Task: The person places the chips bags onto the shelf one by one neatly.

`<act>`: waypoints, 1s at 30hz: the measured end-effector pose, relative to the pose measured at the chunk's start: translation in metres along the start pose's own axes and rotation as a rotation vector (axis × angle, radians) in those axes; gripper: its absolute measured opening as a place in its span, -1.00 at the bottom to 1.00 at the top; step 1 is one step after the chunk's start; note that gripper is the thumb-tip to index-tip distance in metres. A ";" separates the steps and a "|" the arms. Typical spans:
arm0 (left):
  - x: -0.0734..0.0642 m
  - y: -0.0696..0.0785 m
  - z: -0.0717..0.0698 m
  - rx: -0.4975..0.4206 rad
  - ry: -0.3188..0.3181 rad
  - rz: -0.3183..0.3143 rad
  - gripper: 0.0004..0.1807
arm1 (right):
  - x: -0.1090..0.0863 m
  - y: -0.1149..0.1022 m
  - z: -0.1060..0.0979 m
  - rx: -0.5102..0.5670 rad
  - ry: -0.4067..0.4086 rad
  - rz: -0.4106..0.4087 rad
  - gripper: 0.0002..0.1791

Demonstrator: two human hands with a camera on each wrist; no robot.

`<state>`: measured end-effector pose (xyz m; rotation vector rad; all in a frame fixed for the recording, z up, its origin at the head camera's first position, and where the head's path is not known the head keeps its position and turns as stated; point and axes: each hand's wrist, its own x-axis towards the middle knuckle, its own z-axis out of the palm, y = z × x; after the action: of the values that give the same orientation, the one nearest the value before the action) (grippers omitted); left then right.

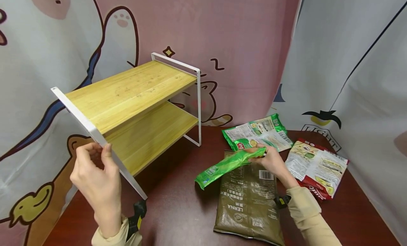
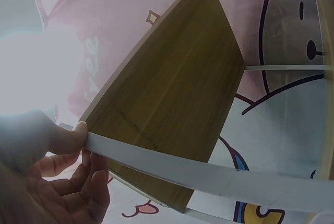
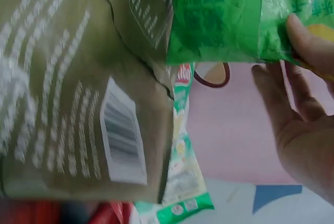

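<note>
My right hand [image 1: 270, 163] grips a green snack bag [image 1: 229, 168] by one end; the bag slants left and overlaps a brown bag printed LERNA [image 1: 245, 210] lying below it. In the right wrist view, that thumb lies over the green plastic and the fingers are underneath. At the left, my left hand [image 1: 98, 179] pinches the white frame [image 1: 133, 184] of a two-tier wooden shelf rack [image 1: 127, 94] near its front upper corner. The left wrist view has the thumb [image 2: 70, 136] and curled fingers on either side of the frame.
Behind the brown bag lies another green and white snack bag [image 1: 260, 133]. A red and white snack bag [image 1: 318, 166] is at the right on the dark red table [image 1: 181, 210]. A printed curtain [image 1: 248, 58] hangs around the back and sides.
</note>
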<state>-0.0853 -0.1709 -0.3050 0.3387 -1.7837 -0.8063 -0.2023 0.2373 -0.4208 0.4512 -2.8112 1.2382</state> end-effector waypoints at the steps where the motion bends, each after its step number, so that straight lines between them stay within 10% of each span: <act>1: 0.000 0.000 0.000 0.000 -0.003 0.001 -0.57 | -0.001 0.000 -0.002 -0.009 -0.005 -0.004 -0.64; 10: 0.000 0.001 0.000 -0.012 -0.001 0.012 -0.57 | -0.019 0.014 -0.029 -0.032 -0.302 0.022 -0.54; 18: 0.000 0.000 -0.001 -0.007 0.004 0.008 -0.57 | -0.027 0.024 -0.040 0.249 -0.494 0.416 -0.59; 22: 0.000 -0.001 -0.001 -0.002 0.006 0.004 -0.57 | -0.028 0.019 -0.034 0.165 -0.528 0.472 -0.33; 30: 0.000 0.000 -0.001 0.010 0.000 0.015 -0.56 | -0.030 0.003 -0.006 -0.220 -0.566 0.309 -0.56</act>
<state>-0.0845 -0.1710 -0.3050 0.3312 -1.7891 -0.7875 -0.1754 0.2509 -0.4234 0.4183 -3.5637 0.9292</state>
